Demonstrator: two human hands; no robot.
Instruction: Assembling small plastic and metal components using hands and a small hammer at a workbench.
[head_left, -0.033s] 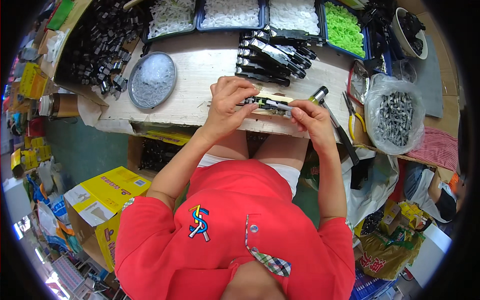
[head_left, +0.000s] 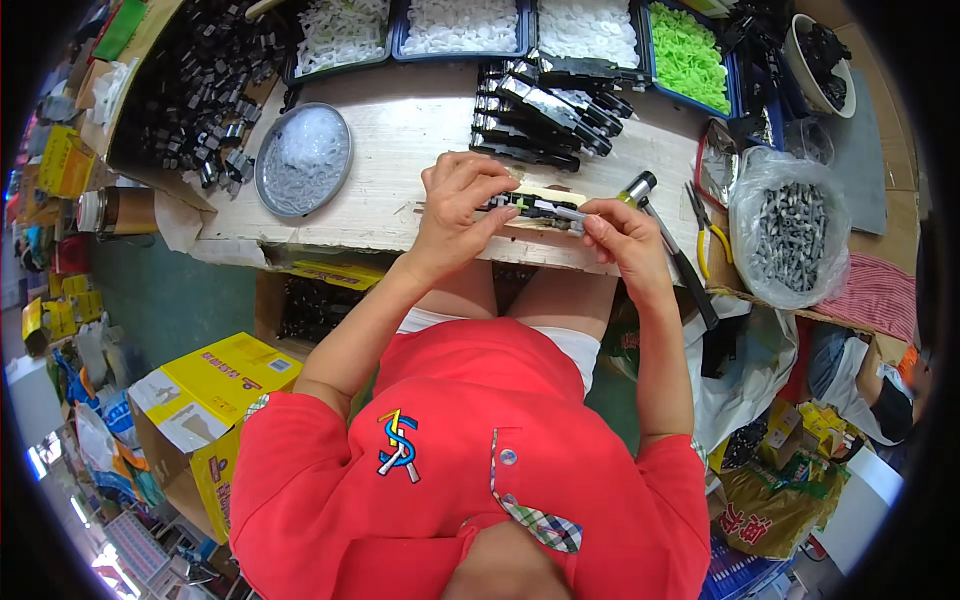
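Note:
At the table's near edge lies a narrow black assembly (head_left: 538,207) with small white and green pieces set in it. My left hand (head_left: 455,212) is closed on its left end, thumb and fingers pinching at the pale green piece. In my right hand (head_left: 625,240), thumb and forefinger pinch a small grey piece (head_left: 572,213) against the assembly's right part. Fingers hide both ends of the assembly. Beyond it, several similar black assemblies (head_left: 545,115) are stacked on the white table (head_left: 400,140).
Bins of white pieces (head_left: 462,28) and green pieces (head_left: 690,55) line the back. On the left are a round dish (head_left: 304,160) and black parts (head_left: 200,90). To the right lie a hammer (head_left: 680,260), yellow-handled pliers (head_left: 712,235) and a bag of grey parts (head_left: 790,235).

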